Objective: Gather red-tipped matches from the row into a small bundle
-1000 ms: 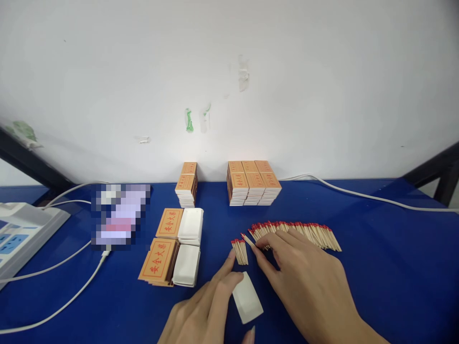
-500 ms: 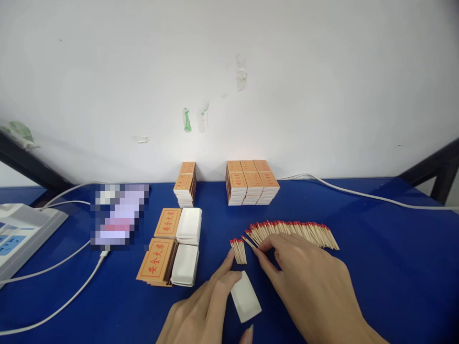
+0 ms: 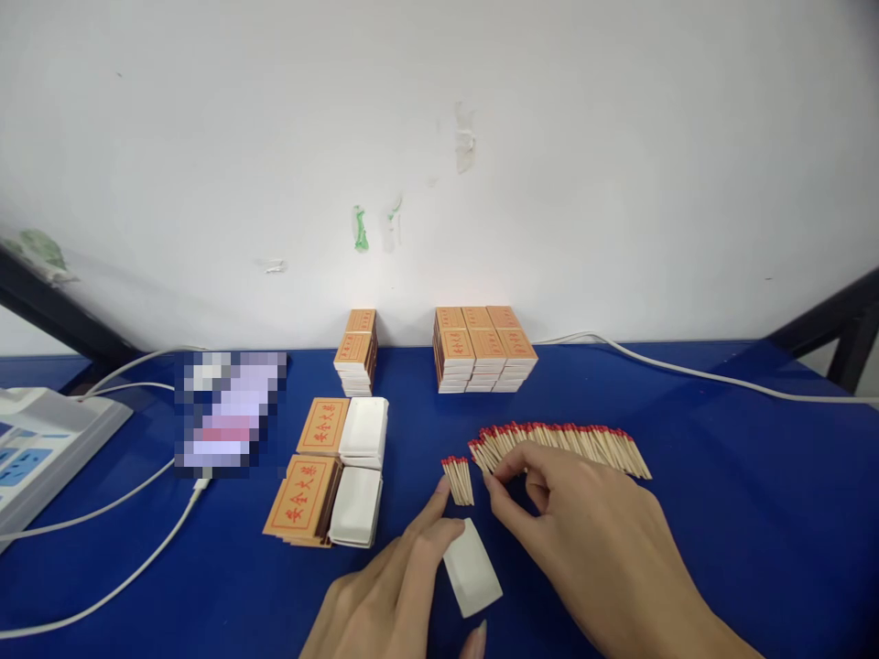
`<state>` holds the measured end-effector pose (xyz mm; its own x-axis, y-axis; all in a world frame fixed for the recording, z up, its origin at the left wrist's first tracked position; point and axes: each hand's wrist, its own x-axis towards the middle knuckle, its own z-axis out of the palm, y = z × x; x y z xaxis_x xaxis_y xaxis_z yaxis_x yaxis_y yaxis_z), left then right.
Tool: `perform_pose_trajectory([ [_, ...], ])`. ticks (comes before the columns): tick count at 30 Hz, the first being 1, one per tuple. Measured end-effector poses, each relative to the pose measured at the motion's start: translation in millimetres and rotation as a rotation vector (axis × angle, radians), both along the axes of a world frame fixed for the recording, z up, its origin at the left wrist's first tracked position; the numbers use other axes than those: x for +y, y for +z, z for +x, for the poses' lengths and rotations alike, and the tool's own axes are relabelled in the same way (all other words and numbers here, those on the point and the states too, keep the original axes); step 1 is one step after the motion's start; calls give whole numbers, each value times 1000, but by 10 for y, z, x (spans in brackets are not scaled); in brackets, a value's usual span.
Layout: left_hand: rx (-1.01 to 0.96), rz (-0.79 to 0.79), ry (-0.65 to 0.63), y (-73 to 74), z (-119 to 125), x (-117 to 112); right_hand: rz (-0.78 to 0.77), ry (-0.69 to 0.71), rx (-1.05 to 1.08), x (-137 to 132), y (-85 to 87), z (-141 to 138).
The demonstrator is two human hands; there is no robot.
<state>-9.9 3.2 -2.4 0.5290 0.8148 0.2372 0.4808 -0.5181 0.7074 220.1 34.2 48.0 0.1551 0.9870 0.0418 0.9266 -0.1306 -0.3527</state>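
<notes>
My left hand (image 3: 398, 577) lies with its fingers apart. One fingertip touches the left side of a small bunch of red-tipped matches (image 3: 459, 482); another rests at the upper left corner of a white matchbox tray (image 3: 472, 569). Its thumb tip shows just below that tray. My right hand (image 3: 583, 531) is closed in a pinch at the left end of a long row of matches (image 3: 573, 441). A match end shows by its thumb and index fingertips, though most of that match is hidden. The hand covers part of the row.
Orange matchbox sleeves (image 3: 302, 499) and stacked white trays (image 3: 355, 506) stand to the left. Behind are two stacks of matchboxes, a small one (image 3: 355, 348) and a wider one (image 3: 489, 343), near the wall. A blurred phone (image 3: 233, 412), white cables and a power strip (image 3: 61, 448) lie far left.
The match at my right fingertips has shifted slightly right, closer to the row, and my right thumb and index fingertips have moved slightly. My left hand, the tray and the small bunch hold their places.
</notes>
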Motion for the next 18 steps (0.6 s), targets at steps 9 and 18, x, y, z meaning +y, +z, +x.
perform_pose_trajectory([
  [9, 11, -3, -8, -115, 15, 1, -11, 21, 143, 6, -9, -45],
  [18, 5, -18, 11, -131, 32, -3, -54, 28, 88, 10, -5, -83],
])
